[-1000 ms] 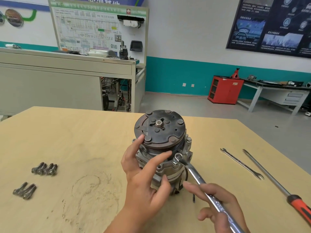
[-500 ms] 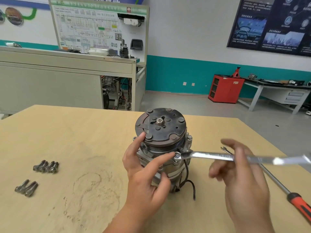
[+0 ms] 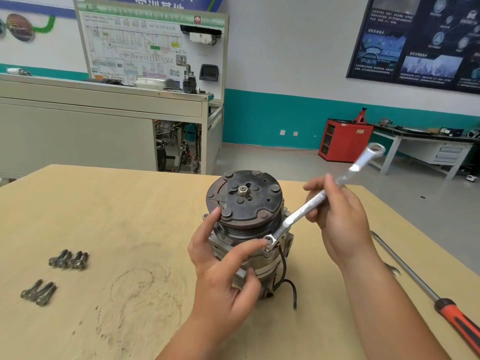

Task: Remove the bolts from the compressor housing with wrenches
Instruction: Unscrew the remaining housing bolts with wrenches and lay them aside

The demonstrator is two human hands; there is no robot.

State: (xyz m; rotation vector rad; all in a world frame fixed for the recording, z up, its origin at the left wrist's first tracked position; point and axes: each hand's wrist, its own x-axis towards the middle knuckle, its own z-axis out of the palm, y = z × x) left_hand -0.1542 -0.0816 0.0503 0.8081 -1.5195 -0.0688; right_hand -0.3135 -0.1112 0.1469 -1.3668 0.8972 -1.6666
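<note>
The compressor [image 3: 245, 203] stands upright on the wooden table [image 3: 130, 203], its dark clutch plate facing up. My left hand [image 3: 223, 266] grips the housing from the front, index finger stretched to the ring end of a silver wrench [image 3: 298, 214] that sits on a bolt [image 3: 268, 241] at the housing's right front. My right hand [image 3: 337, 216] holds the wrench's shaft, which slants up and away to the right. Two groups of removed bolts [image 3: 68, 259] [image 3: 39, 292] lie at the left.
A second slim wrench [image 3: 389, 266] and a long screwdriver with a red handle [image 3: 457, 318] lie on the table to the right, partly behind my right arm. The table's right edge runs diagonally nearby. Benches and a red cabinet stand across the floor.
My right hand has swung the wrench counter-clockwise about the bolt, from pointing toward me, through pointing right, to slanting up and away. My left hand has stayed on the housing.
</note>
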